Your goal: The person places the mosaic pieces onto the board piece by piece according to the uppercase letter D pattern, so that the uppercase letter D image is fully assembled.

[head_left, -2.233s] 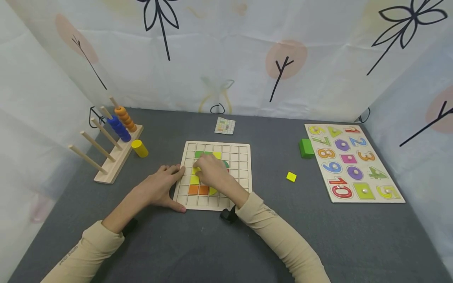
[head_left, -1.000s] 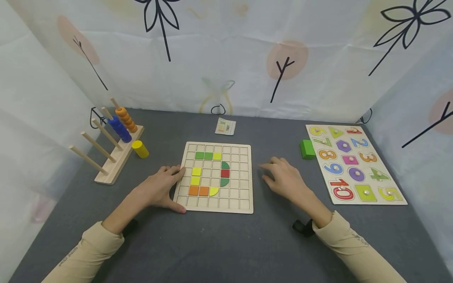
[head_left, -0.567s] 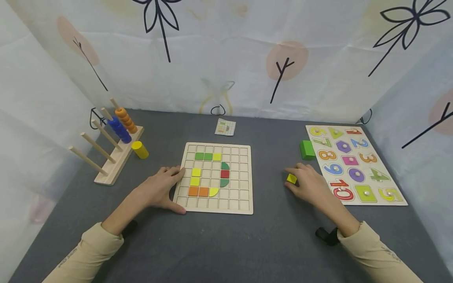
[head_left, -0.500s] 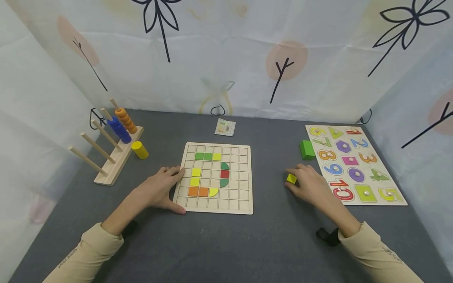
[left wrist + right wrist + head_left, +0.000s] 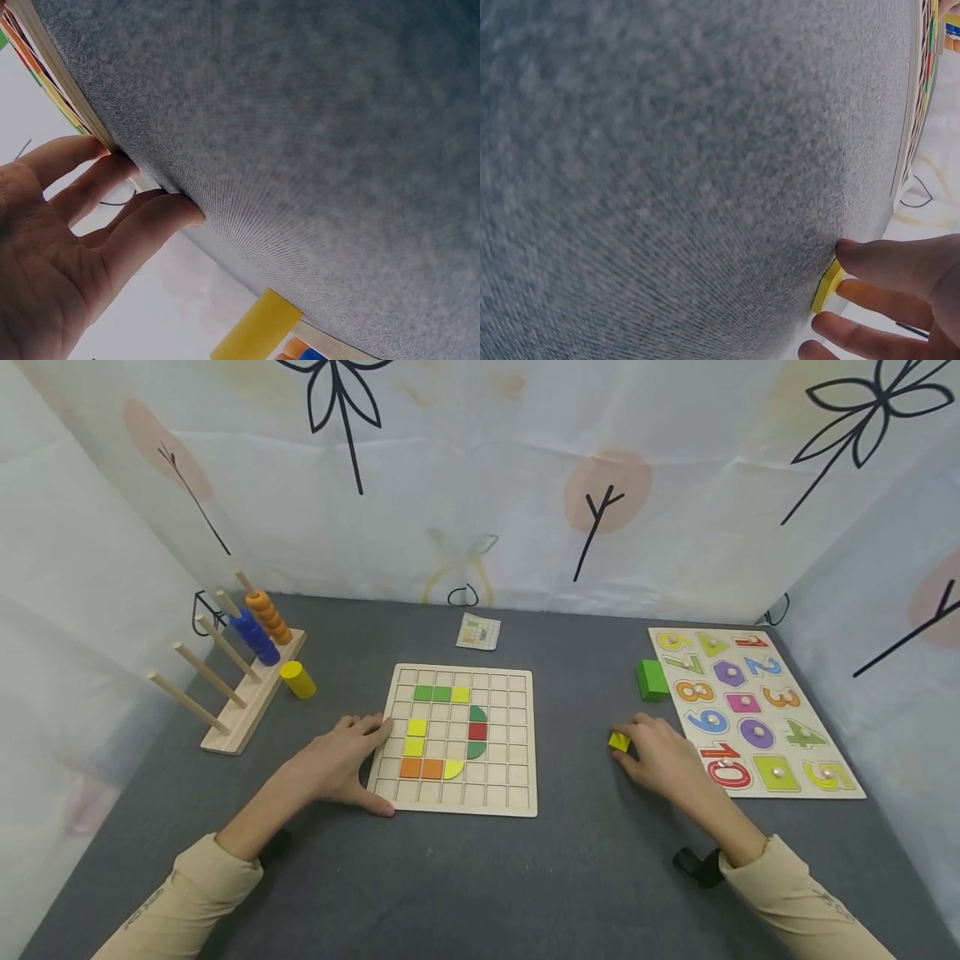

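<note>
A small yellow square tile (image 5: 618, 741) lies on the grey table, right of the wooden grid board (image 5: 510, 793). My right hand (image 5: 660, 756) has thumb and index finger at its edges, pinching it; the right wrist view shows the yellow tile (image 5: 826, 286) close by the thumb tip. My left hand (image 5: 341, 764) rests against the board's left edge, fingers spread, thumb near the lower left corner. Set in the grid are green, yellow, orange and red pieces, among them a red square (image 5: 477, 731) and an orange square (image 5: 410, 767).
A peg stand (image 5: 247, 706) with blue and orange beads is at left, a yellow cylinder (image 5: 297, 680) beside it. A small pattern card (image 5: 478, 632) lies behind the board. At right are a green block (image 5: 652, 681) and a number puzzle board (image 5: 806, 785).
My right hand left the grid board and travelled right to the yellow tile, where finger and thumb closed about it. The left hand stayed at the board's edge.
</note>
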The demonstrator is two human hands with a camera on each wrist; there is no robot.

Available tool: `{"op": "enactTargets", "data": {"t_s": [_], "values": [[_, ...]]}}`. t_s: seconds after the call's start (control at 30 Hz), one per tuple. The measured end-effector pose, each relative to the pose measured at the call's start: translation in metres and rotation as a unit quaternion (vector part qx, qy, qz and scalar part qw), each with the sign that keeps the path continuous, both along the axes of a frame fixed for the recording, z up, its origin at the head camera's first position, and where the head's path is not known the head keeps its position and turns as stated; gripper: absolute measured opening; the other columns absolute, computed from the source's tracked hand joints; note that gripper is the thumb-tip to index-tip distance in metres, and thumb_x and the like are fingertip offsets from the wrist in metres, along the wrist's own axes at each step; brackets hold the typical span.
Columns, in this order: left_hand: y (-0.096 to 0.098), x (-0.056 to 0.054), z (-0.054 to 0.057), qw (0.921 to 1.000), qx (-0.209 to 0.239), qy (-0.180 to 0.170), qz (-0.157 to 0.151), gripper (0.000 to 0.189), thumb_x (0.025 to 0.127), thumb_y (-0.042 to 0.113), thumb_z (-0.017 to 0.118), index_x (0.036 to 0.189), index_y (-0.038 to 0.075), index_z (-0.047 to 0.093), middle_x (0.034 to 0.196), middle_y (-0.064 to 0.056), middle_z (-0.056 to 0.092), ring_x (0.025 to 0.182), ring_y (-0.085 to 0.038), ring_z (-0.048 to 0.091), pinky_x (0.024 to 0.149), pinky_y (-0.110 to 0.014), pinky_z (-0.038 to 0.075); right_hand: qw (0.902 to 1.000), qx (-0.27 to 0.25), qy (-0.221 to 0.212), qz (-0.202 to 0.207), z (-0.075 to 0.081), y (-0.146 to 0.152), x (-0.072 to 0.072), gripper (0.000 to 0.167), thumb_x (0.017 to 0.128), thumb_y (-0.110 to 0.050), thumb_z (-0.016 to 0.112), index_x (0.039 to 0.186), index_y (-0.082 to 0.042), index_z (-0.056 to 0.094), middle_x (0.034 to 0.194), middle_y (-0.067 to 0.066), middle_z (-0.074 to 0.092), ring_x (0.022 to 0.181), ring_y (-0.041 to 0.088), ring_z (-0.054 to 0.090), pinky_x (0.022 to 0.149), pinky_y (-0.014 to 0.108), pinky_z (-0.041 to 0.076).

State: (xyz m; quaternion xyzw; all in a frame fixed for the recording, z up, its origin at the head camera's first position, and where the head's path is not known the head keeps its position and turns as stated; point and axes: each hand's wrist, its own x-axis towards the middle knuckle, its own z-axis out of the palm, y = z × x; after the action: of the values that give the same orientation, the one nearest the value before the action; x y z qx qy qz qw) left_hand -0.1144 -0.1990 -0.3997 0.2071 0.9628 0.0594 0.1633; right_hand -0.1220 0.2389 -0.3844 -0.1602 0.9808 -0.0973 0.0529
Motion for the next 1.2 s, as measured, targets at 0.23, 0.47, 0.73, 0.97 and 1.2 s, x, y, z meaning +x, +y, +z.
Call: {"op": "enactTargets", "data": {"t_s": [0.23, 0.47, 0.73, 0.97, 1.2], "values": [[-0.001, -0.001, -0.001, 1.0, 0.001, 0.002, -0.004, 0.128, 0.063, 0.074, 0.084, 0.157, 0.001, 0.037, 0.161, -0.025, 0.039, 0.142, -0.05, 0.042, 0.102, -0.066, 0.05, 0.9998, -0.014, 0.009, 0.006, -0.004, 0.002, -0.002, 0.032, 0.088, -0.008, 0.077, 0.118, 0.002, 0.074, 0.104, 0.018, 0.071, 0.082, 0.023, 0.064, 0.07, 0.043, 0.057], [-0.001, -0.001, 0.0, 1.0, 0.003, 0.002, -0.004, 0.128, 0.063, 0.075, 0.084, 0.157, 0.001, 0.037, 0.161, -0.025, 0.039, 0.142, -0.05, 0.042, 0.103, -0.066, 0.049, 0.9996, -0.025, 0.005, 0.009, -0.003, -0.002, -0.003, 0.028, 0.088, -0.005, 0.076, 0.116, 0.0, 0.074, 0.104, 0.017, 0.071, 0.087, 0.026, 0.067, 0.072, 0.046, 0.058], [0.0, 0.0, 0.002, 1.0, 0.003, 0.003, -0.006, 0.127, 0.064, 0.075, 0.084, 0.156, 0.001, 0.038, 0.16, -0.025, 0.04, 0.142, -0.051, 0.042, 0.103, -0.066, 0.049, 0.9997, -0.02, -0.009, 0.014, -0.001, -0.009, -0.004, 0.032, 0.091, -0.01, 0.075, 0.121, -0.001, 0.072, 0.11, 0.018, 0.071, 0.094, 0.03, 0.068, 0.073, 0.05, 0.058], [0.001, 0.0, 0.003, 1.0, 0.001, 0.001, -0.002, 0.128, 0.063, 0.075, 0.084, 0.157, 0.001, 0.037, 0.161, -0.026, 0.04, 0.143, -0.051, 0.042, 0.103, -0.066, 0.049, 0.9994, -0.034, -0.003, 0.009, -0.005, -0.01, -0.005, 0.027, 0.091, -0.008, 0.074, 0.118, -0.002, 0.074, 0.11, 0.018, 0.071, 0.098, 0.033, 0.069, 0.075, 0.052, 0.058], [0.002, 0.0, 0.002, 1.0, 0.002, 0.001, 0.0, 0.13, 0.062, 0.075, 0.084, 0.157, 0.0, 0.037, 0.16, -0.025, 0.04, 0.142, -0.052, 0.041, 0.102, -0.068, 0.049, 0.9988, -0.046, 0.005, 0.015, -0.003, -0.018, -0.004, 0.028, 0.09, -0.008, 0.075, 0.117, -0.002, 0.074, 0.104, 0.015, 0.07, 0.087, 0.024, 0.065, 0.067, 0.043, 0.056]]}}
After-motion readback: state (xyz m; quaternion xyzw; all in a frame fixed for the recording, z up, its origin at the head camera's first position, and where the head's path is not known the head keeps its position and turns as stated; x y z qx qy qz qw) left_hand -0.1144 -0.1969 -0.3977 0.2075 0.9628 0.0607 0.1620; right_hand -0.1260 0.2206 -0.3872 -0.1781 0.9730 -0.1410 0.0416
